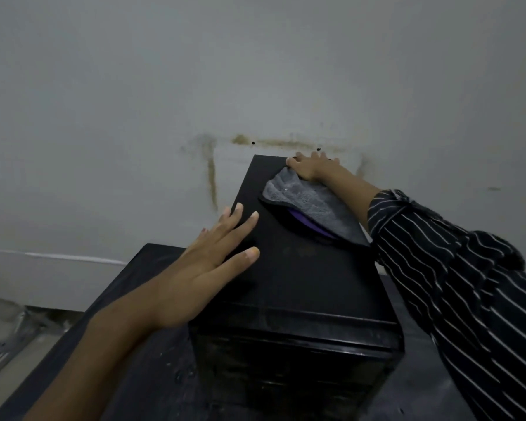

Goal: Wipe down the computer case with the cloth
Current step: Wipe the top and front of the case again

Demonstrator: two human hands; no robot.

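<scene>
A black computer case (298,287) stands upright on a dark table, its top face towards me. A grey cloth (304,202) with a purple underside and black edging lies on the far right part of that top. My right hand (312,167) lies on the cloth's far end at the case's back edge, fingers spread over the edge. My left hand (213,262) rests flat on the top's left side, fingers straight, near the left edge. A striped sleeve covers my right forearm.
The dark table (128,299) extends left of and below the case. A pale wall (164,117) with brown stains rises right behind the case. At the lower left a metal frame (9,341) stands on the floor.
</scene>
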